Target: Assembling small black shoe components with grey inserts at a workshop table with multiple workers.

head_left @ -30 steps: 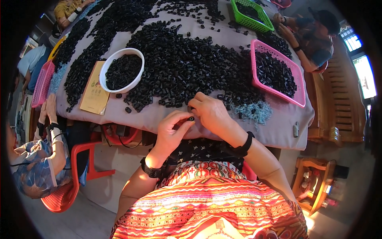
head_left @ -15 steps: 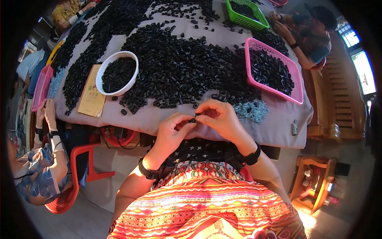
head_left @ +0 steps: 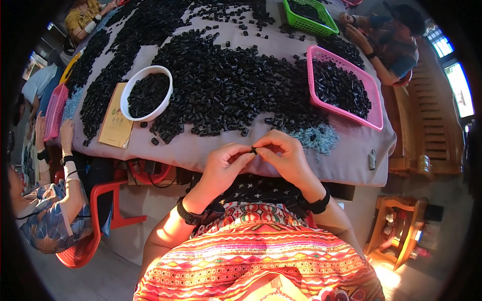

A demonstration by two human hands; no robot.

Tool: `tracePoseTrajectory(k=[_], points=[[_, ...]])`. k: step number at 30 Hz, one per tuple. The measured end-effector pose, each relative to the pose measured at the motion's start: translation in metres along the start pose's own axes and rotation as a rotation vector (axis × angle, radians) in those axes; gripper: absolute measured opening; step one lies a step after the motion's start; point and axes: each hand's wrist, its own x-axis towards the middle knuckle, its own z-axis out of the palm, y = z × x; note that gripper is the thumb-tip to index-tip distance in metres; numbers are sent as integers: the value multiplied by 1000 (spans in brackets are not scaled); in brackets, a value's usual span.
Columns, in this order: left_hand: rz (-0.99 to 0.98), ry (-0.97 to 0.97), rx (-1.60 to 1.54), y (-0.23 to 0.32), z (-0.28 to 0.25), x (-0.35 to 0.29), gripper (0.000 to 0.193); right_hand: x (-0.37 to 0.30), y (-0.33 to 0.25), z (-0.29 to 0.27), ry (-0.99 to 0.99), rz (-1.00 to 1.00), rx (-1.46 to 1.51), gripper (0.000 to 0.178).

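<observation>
Just over the table's near edge, my left hand and my right hand meet fingertip to fingertip. Both pinch a small black plastic piece, mostly covered by the fingers; whether it is one part or two joined cannot be made out. Beyond them spreads a large heap of short black tube-like parts on the grey tablecloth. Close to my right hand lies a pile of small clear bluish pieces.
A white bowl of thin black parts stands at left beside a tan booklet. At right is a pink basket of black parts; farther back, a green basket. Co-workers sit on both sides. A red chair stands at lower left.
My hands have closed together, bringing the black pieces they held slightly apart into one spot, a little to the right. At left, a co-worker's hands have moved apart around a pink basket.
</observation>
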Motion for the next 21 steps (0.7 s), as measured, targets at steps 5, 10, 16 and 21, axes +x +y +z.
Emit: tracePoseTrajectory(k=[5, 10, 16, 21], points=[[-198, -30, -188, 1, 5, 9, 16, -2, -1, 0, 61, -119, -149, 10], [-180, -7, -315, -8, 9, 12, 9, -4, -7, -2, -1, -187, -294, 25], [-154, -13, -339, -10, 12, 13, 11, -2, -3, 14, 37, -376, -702, 47], [-97, 10, -301, -5, 14, 13, 14, 1, 4, 19, 57, -397, -795, 48]])
